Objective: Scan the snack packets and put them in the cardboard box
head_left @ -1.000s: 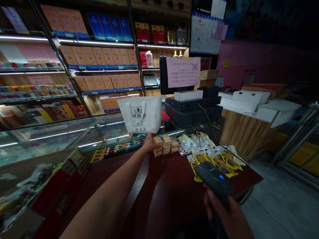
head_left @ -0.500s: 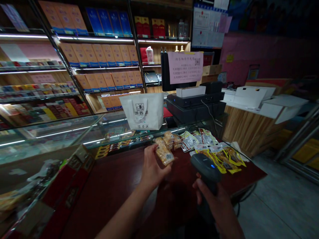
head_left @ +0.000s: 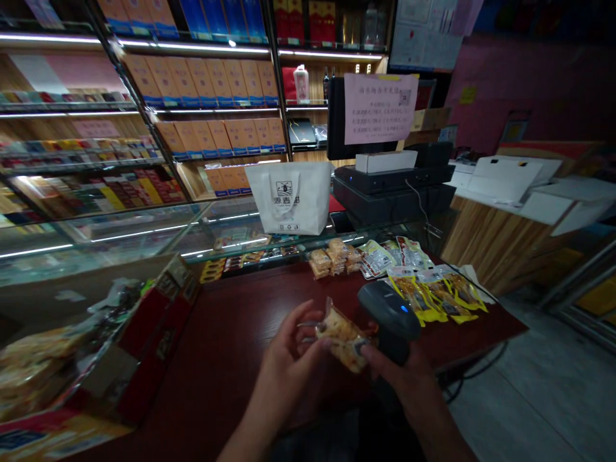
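Between my hands is a clear-wrapped snack packet [head_left: 341, 340] with pale, lumpy pieces inside. My left hand [head_left: 294, 350] pinches its left end between thumb and fingers. A dark barcode scanner [head_left: 389, 317] with a small blue light is gripped in my right hand [head_left: 399, 372], whose thumb also touches the packet's right end. Farther back on the dark red tabletop [head_left: 240, 321] sits a cluster of similar wrapped snacks [head_left: 334, 258]. Beside them lie silver-and-green pouches [head_left: 378, 258] and several yellow-edged packets [head_left: 436, 292].
An open carton [head_left: 158, 330] of packaged goods stands at the left. Behind the tabletop are a glass display case [head_left: 192, 231], a white paper bag [head_left: 293, 199] and a monitor [head_left: 337, 119] bearing a pink notice. Boxed goods line the back shelves [head_left: 202, 109].
My left hand has brought the snack packet nearer and lower, turning it beside the scanner. My right thumb now touches it. The view has shifted, showing more of the carton at the left.
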The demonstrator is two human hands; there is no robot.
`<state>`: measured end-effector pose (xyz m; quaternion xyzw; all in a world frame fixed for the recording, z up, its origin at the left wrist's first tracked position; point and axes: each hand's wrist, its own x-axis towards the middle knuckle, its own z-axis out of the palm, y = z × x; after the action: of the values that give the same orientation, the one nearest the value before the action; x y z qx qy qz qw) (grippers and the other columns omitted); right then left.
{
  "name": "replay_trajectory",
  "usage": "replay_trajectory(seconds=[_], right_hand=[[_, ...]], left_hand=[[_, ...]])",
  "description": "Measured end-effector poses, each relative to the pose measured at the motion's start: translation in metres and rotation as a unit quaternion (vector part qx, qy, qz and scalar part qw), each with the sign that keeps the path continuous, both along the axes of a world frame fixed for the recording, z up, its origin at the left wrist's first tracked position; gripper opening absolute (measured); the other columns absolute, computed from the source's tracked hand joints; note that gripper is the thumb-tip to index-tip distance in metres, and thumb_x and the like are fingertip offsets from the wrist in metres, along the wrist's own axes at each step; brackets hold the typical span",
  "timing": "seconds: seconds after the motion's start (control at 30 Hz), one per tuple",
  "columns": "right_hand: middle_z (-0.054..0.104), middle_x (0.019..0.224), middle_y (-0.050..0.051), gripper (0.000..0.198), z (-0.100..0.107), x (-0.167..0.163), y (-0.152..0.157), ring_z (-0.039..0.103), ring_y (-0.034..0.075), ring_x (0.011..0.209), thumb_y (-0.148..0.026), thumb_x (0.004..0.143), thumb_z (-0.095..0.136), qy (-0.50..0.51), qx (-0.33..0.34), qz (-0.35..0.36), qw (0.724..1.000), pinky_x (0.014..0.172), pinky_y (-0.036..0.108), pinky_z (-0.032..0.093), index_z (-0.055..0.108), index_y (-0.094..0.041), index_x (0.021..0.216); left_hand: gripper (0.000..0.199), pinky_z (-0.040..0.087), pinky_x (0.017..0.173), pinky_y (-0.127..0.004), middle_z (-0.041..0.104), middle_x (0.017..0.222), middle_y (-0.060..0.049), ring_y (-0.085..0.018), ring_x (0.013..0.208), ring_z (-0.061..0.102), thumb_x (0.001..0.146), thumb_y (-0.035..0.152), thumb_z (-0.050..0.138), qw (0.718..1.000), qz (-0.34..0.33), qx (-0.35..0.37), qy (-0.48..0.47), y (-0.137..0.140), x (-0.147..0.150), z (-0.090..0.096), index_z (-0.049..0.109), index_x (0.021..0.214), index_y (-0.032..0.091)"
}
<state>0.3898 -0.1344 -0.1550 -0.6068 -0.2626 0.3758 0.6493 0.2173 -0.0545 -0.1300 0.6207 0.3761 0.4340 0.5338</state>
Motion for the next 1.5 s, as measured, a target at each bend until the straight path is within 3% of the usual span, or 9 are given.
replay_trajectory(seconds=[0.1, 0.2, 0.5, 0.63, 0.73, 0.8, 0.87, 1.17, 1.5], right_hand=[[0.064, 0.051, -0.004, 0.051, 0.0, 0.0, -0.001, 0.061, 0.018, 0.051, -0.048, 0.057, 0.091, -0.006, -0.003, 0.006, 1.0, 0.049, 0.027, 0.049, 0.077, -0.017, 0.095], [0.063, 0.05, -0.004, 0.053, 0.002, -0.001, -0.002, 0.06, 0.018, 0.05, -0.051, 0.058, 0.089, -0.027, -0.012, 0.009, 1.0, 0.05, 0.027, 0.047, 0.076, -0.017, 0.096], [0.061, 0.051, -0.002, 0.04, 0.009, 0.013, -0.014, 0.057, 0.016, 0.05, -0.059, 0.083, 0.068, -0.154, 0.01, 0.104, 0.983, 0.053, 0.026, 0.043, 0.067, -0.019, 0.076], [0.069, 0.061, 0.001, 0.038, 0.017, 0.01, -0.022, 0.061, 0.02, 0.052, -0.055, 0.08, 0.074, -0.229, -0.001, 0.165, 0.959, 0.055, 0.029, 0.049, 0.072, -0.02, 0.094], [0.079, 0.095, 0.008, 0.041, 0.024, 0.004, -0.022, 0.073, 0.028, 0.082, -0.049, 0.083, 0.072, -0.242, 0.023, 0.2, 0.949, 0.08, 0.036, 0.056, 0.072, -0.02, 0.112], [0.077, 0.115, 0.01, 0.041, 0.027, 0.001, -0.021, 0.07, 0.03, 0.106, -0.045, 0.085, 0.071, -0.247, 0.04, 0.215, 0.944, 0.095, 0.038, 0.053, 0.07, -0.021, 0.118], [0.074, 0.123, 0.009, 0.04, 0.028, 0.0, -0.02, 0.068, 0.03, 0.113, -0.043, 0.087, 0.071, -0.252, 0.047, 0.235, 0.938, 0.099, 0.038, 0.052, 0.069, -0.022, 0.121], [0.076, 0.116, 0.01, 0.037, 0.025, -0.003, -0.019, 0.07, 0.029, 0.106, -0.048, 0.091, 0.066, -0.278, 0.053, 0.239, 0.929, 0.096, 0.038, 0.052, 0.069, -0.021, 0.116], [0.077, 0.094, 0.011, 0.036, 0.014, -0.008, -0.02, 0.071, 0.029, 0.091, -0.055, 0.091, 0.06, -0.342, 0.026, 0.217, 0.914, 0.091, 0.041, 0.054, 0.07, -0.02, 0.09]], left_hand=[[0.045, 0.061, 0.086, -0.047, 0.077, 0.104, -0.01, -0.031, 0.097, 0.073, 0.064, 0.046, 0.084, 0.989, -0.062, -0.136, -0.004, 0.003, -0.007, 0.013, 0.073, 0.103, 0.026], [0.043, 0.06, 0.088, -0.046, 0.079, 0.101, -0.008, -0.031, 0.096, 0.074, 0.055, 0.041, 0.091, 0.982, -0.063, -0.177, -0.02, 0.0, -0.01, 0.016, 0.076, 0.091, 0.025], [0.05, 0.059, 0.093, -0.043, 0.079, 0.103, -0.006, -0.029, 0.101, 0.074, 0.057, 0.044, 0.09, 0.986, 0.152, -0.061, -0.033, 0.017, -0.031, 0.011, 0.077, 0.101, 0.025], [0.052, 0.058, 0.092, -0.041, 0.079, 0.104, -0.008, -0.028, 0.098, 0.074, 0.061, 0.045, 0.088, 0.981, 0.193, -0.016, -0.01, 0.021, -0.04, 0.011, 0.076, 0.106, 0.021], [0.052, 0.058, 0.091, -0.04, 0.079, 0.104, -0.009, -0.028, 0.097, 0.074, 0.063, 0.046, 0.086, 0.98, 0.201, -0.002, 0.002, 0.019, -0.042, 0.013, 0.077, 0.106, 0.018], [0.053, 0.058, 0.091, -0.039, 0.079, 0.104, -0.009, -0.028, 0.097, 0.074, 0.064, 0.045, 0.086, 0.98, 0.201, -0.003, -0.001, 0.017, -0.043, 0.014, 0.077, 0.108, 0.017], [0.056, 0.058, 0.089, -0.038, 0.079, 0.103, -0.01, -0.028, 0.095, 0.074, 0.064, 0.044, 0.086, 0.979, 0.206, -0.011, -0.006, 0.016, -0.044, 0.014, 0.076, 0.111, 0.016], [0.061, 0.058, 0.086, -0.039, 0.079, 0.1, -0.012, -0.028, 0.09, 0.075, 0.064, 0.044, 0.086, 0.977, 0.213, -0.023, -0.002, 0.017, -0.049, 0.009, 0.074, 0.116, 0.014], [0.06, 0.058, 0.089, -0.04, 0.08, 0.1, -0.01, -0.028, 0.092, 0.075, 0.064, 0.043, 0.085, 0.977, 0.212, -0.035, 0.006, 0.018, -0.056, 0.008, 0.073, 0.116, 0.014]])
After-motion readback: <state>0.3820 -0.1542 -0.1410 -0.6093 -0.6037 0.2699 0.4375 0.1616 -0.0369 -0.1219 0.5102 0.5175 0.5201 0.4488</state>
